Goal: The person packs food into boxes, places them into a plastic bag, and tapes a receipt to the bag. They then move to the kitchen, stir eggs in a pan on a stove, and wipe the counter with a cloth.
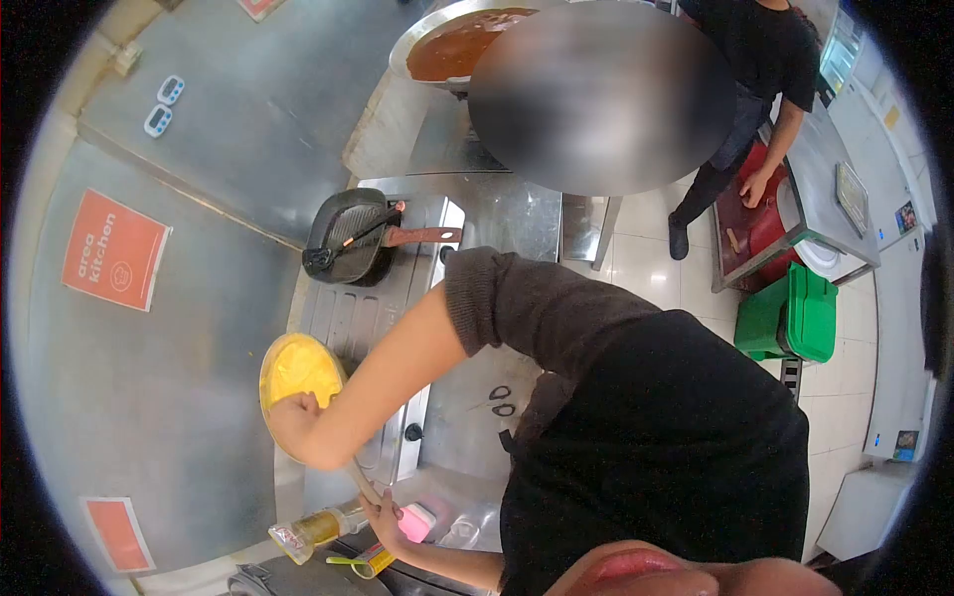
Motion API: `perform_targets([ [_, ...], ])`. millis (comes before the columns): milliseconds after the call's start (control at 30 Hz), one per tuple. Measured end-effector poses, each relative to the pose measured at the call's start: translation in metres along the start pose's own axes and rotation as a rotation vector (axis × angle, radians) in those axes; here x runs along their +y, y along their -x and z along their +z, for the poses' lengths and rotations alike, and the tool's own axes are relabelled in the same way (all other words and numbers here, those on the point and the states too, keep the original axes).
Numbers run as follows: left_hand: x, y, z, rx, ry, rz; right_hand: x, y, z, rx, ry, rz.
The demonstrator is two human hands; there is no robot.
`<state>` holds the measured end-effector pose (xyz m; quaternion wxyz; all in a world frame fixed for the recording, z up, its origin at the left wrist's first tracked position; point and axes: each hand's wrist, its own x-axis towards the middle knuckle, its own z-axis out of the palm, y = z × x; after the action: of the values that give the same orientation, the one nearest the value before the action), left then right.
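A pan [266, 370] holding a smooth yellow mixture [303, 368] sits on the stove at the left. My right hand [298, 429] is closed over the pan's near edge, its fingers curled; whatever it grips is hidden. Below it, my left hand [383, 519] is closed around the pan's pale handle [364, 483]. Close to my left hand are a pink-and-white object [417, 521], a clear bottle of yellowish liquid [316, 532] and a yellow container [376, 563] with a green utensil by it.
A dark square grill pan [350, 223] with a black-tipped brush lies on the steel stove [412, 348]. Beyond it stands a large bowl of reddish-brown sauce [437, 55]. A person [760, 60] in black stands near a steel table [825, 189] and a green bin [810, 313].
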<state>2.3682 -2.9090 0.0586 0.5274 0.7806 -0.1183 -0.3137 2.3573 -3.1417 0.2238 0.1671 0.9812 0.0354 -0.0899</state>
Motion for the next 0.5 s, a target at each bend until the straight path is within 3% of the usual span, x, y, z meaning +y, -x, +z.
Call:
perform_targets([
  [67,0.0,0.0,0.0,0.005,0.013,0.005,-0.028,-0.022,0.01,-0.166,0.375,0.158],
  [167,-0.004,-0.003,-0.003,-0.037,-0.015,0.056,-0.061,-0.085,0.071,-0.115,0.588,0.316],
  [300,0.003,0.007,0.006,0.111,-0.094,0.015,-0.038,-0.076,0.098,0.316,-0.016,0.493],
  [333,-0.012,0.004,-0.004,0.131,-0.086,-0.069,-0.027,-0.076,0.097,0.38,-0.162,0.528],
  [433,-0.013,0.001,-0.006,0.087,-0.131,0.059,-0.009,-0.09,0.09,0.377,-0.446,0.537],
  [467,-0.008,0.004,-0.005,0.089,-0.135,0.062,-0.01,-0.09,0.083,0.214,-0.304,0.461],
  [500,-0.001,0.003,-0.003,0.074,-0.137,0.074,-0.009,-0.098,0.093,0.328,-0.31,0.35],
])
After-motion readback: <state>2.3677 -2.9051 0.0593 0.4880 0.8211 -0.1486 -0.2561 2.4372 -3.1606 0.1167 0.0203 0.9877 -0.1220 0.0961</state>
